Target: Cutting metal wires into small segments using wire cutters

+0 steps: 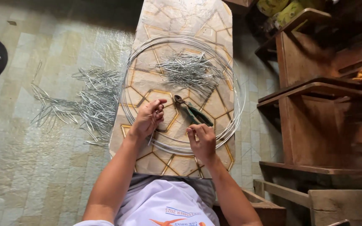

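Item: wire-working station, seen from above. Counter (pixel 214 25): a narrow board with a gold hexagon pattern on pale ground, lying over a tiled floor (pixel 30 167). On it, a large coil of wire (pixel 239 104) of several loose turns, ringing most of the surface. Inside the coil, toward the far end, a heap of short cut wire pieces (pixel 189 69). Near the middle, green-handled pliers (pixel 192 112) lie flat, jaws pointing to the person's left, touched by neither hand. Left hand (pixel 148 118): fingers curled shut around a short length of wire, whose end shows below the palm; it rests just over the near-left arc of the coil. Right hand (pixel 202 140): fingers bent down onto the near strands of the coil, pinching or pressing them; whether it fully grips cannot be told. On the floor to the left, a second, larger scatter of bent wire pieces (pixel 89 102). To the right, wooden furniture (pixel 315 117). Judged step: handling a wire length drawn from the coil, between cuts. A further cut would call for a hand to take up the pliers just beyond the right hand while the other steadies the strand.
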